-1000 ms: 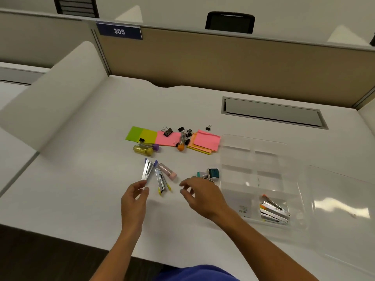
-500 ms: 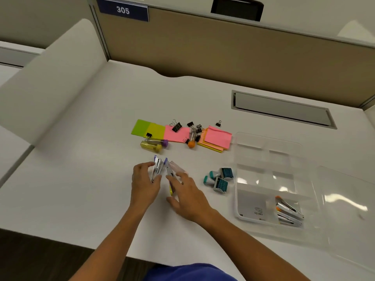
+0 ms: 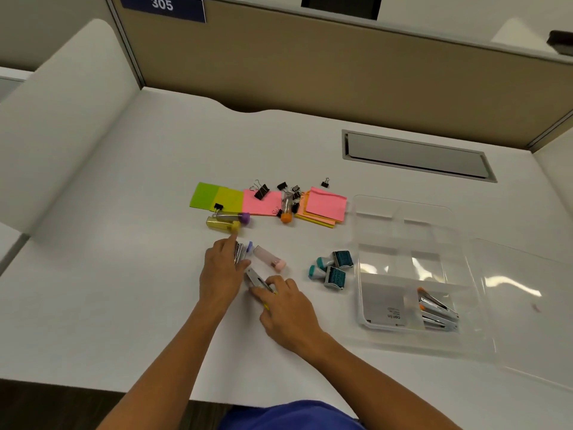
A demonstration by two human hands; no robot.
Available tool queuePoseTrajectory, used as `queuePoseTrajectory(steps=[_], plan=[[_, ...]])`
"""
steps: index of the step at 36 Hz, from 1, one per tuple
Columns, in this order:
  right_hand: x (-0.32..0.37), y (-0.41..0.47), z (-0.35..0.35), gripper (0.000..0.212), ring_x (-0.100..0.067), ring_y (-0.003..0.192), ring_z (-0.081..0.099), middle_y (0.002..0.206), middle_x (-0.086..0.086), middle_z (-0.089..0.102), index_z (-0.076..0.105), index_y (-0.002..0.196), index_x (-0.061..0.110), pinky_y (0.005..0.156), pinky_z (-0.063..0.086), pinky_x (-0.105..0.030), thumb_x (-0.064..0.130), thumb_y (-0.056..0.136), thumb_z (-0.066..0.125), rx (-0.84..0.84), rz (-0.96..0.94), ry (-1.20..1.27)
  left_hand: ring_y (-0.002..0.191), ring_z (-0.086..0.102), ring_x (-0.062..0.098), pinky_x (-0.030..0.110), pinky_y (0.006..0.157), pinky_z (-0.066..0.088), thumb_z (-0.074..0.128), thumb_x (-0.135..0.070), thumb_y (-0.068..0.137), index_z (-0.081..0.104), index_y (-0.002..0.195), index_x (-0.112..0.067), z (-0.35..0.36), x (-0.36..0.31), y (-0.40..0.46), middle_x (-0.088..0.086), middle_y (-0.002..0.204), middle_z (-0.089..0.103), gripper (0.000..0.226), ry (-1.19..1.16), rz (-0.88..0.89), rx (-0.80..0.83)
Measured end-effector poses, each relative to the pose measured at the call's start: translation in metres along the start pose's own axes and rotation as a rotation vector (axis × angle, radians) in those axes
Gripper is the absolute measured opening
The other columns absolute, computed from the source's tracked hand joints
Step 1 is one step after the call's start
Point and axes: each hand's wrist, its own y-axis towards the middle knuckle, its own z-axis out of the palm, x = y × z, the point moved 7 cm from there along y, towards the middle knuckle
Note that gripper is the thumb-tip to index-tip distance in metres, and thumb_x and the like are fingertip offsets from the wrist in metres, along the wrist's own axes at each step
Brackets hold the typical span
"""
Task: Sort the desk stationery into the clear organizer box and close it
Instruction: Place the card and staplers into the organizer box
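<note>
On the white bench (image 3: 124, 274) both hands work at a small cluster of staplers near the middle. The left hand (image 3: 221, 271) lies palm down with its fingers curled over one silver stapler (image 3: 239, 252), of which only the far end shows past the fingertips; the fingers are closed around it, though how firm the grip is cannot be told. The right hand (image 3: 286, 308) reaches in from the near right, its thumb and forefinger pinched on the near end of a second silver stapler (image 3: 254, 277) that lies slanted between the two hands, touching both. Just beyond that stapler, beside the left hand's fingertips, rests a clear tube with a pink cap (image 3: 269, 258), free of either hand. Farther back lie two more tubes, one with a purple cap (image 3: 232, 216) and a yellow one (image 3: 221, 225), then green sticky notes (image 3: 214, 196), a pink note (image 3: 262, 203), an orange-capped tube (image 3: 286, 207), a pink and orange note stack (image 3: 324, 206) and scattered black binder clips (image 3: 261, 190). To the right of the hands, well apart, sit two teal stamps (image 3: 333, 266). Beyond them the clear organizer box (image 3: 403, 231) stands open, its lid (image 3: 521, 305) laid flat to the right; staplers with orange tips (image 3: 435, 310) already lie in its near right compartment
</note>
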Motion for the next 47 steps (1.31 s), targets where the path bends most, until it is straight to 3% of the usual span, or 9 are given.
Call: queuePoseTrajectory(steps=[8, 12, 19, 24, 27, 35, 41, 44, 47], plan=[[-0.012, -0.029, -0.004, 0.077, -0.009, 0.091, 0.059, 0.121, 0.007, 0.064, 0.027, 0.149, 0.046, 0.079, 0.049, -0.023, 0.040, 0.078, 0.057, 0.195, 0.115, 0.435, 0.124, 0.050, 0.022, 0.035, 0.090, 0.052, 0.070, -0.030, 0.088, 0.044, 0.141, -0.018, -0.004, -0.012, -0.005, 0.003, 0.132, 0.058, 0.060, 0.190, 0.042, 0.006], [-0.023, -0.049, -0.015, 0.078, -0.002, 0.074, 0.058, 0.119, 0.014, 0.065, 0.026, 0.143, 0.054, 0.071, 0.044, -0.014, 0.043, 0.074, 0.062, 0.221, 0.188, 0.629, 0.117, 0.056, 0.025, 0.037, 0.087, 0.053, 0.069, -0.023, 0.089, 0.044, 0.141, -0.016, -0.007, -0.018, -0.010, 0.007, 0.128, 0.060, 0.059, 0.211, 0.035, -0.008], [-0.065, -0.090, -0.046, 0.051, 0.003, 0.094, 0.061, 0.102, 0.023, 0.068, 0.039, 0.118, 0.063, 0.075, 0.049, -0.017, 0.051, 0.075, 0.062, 0.142, 0.290, 0.801, 0.097, 0.064, 0.031, 0.036, 0.068, 0.048, 0.067, -0.021, 0.089, 0.045, 0.136, -0.015, -0.023, -0.035, -0.038, 0.007, 0.117, 0.059, 0.051, 0.085, 0.026, -0.158], [-0.109, -0.123, -0.069, 0.036, -0.006, 0.093, 0.065, 0.096, 0.014, 0.070, 0.046, 0.108, 0.055, 0.084, 0.053, -0.027, 0.056, 0.076, 0.064, 0.013, 0.381, 0.916, 0.096, 0.063, 0.033, 0.044, 0.074, 0.055, 0.076, -0.015, 0.081, 0.046, 0.136, -0.009, -0.035, -0.064, -0.063, 0.014, 0.119, 0.052, 0.063, 0.015, 0.078, -0.265], [-0.130, -0.142, -0.086, 0.031, -0.005, 0.094, 0.066, 0.097, 0.011, 0.072, 0.052, 0.103, 0.051, 0.081, 0.053, -0.025, 0.057, 0.076, 0.066, -0.071, 0.401, 1.045, 0.093, 0.066, 0.032, 0.037, 0.077, 0.054, 0.077, -0.015, 0.081, 0.050, 0.134, -0.008, -0.036, -0.078, -0.075, 0.015, 0.120, 0.052, 0.060, -0.166, 0.027, -0.286], [-0.173, -0.180, -0.108, 0.040, -0.021, 0.087, 0.074, 0.098, 0.000, 0.075, 0.060, 0.110, 0.031, 0.080, 0.058, -0.034, 0.055, 0.079, 0.067, -0.234, 0.456, 1.255, 0.094, 0.064, 0.014, 0.021, 0.075, 0.047, 0.077, -0.017, 0.081, 0.058, 0.125, -0.022, 0.013, -0.157, -0.089, -0.001, 0.117, 0.060, 0.048, -0.495, -0.031, 0.021], [-0.198, -0.204, -0.121, 0.037, -0.022, 0.087, 0.072, 0.097, 0.002, 0.072, 0.068, 0.107, 0.043, 0.072, 0.059, -0.027, 0.066, 0.079, 0.066, -0.358, 0.456, 1.253, 0.095, 0.059, 0.002, 0.013, 0.074, 0.048, 0.075, -0.014, 0.079, 0.060, 0.118, -0.028, 0.067, -0.233, -0.111, -0.012, 0.106, 0.061, 0.044, -0.418, 0.135, 0.221], [-0.216, -0.220, -0.128, 0.043, -0.021, 0.089, 0.072, 0.097, 0.005, 0.071, 0.069, 0.112, 0.041, 0.070, 0.059, -0.025, 0.069, 0.079, 0.065, -0.410, 0.459, 1.241, 0.093, 0.062, 0.006, 0.008, 0.066, 0.050, 0.076, -0.009, 0.078, 0.060, 0.117, -0.029, 0.095, -0.260, -0.128, -0.010, 0.106, 0.062, 0.046, -0.373, 0.193, 0.339], [-0.234, -0.237, -0.135, 0.044, -0.021, 0.088, 0.073, 0.094, 0.005, 0.071, 0.069, 0.112, 0.044, 0.068, 0.058, -0.023, 0.072, 0.077, 0.064, -0.466, 0.485, 1.239, 0.093, 0.065, 0.010, 0.013, 0.072, 0.054, 0.078, -0.005, 0.075, 0.061, 0.115, -0.027, 0.123, -0.281, -0.144, -0.010, 0.107, 0.063, 0.049, -0.341, 0.263, 0.463]])
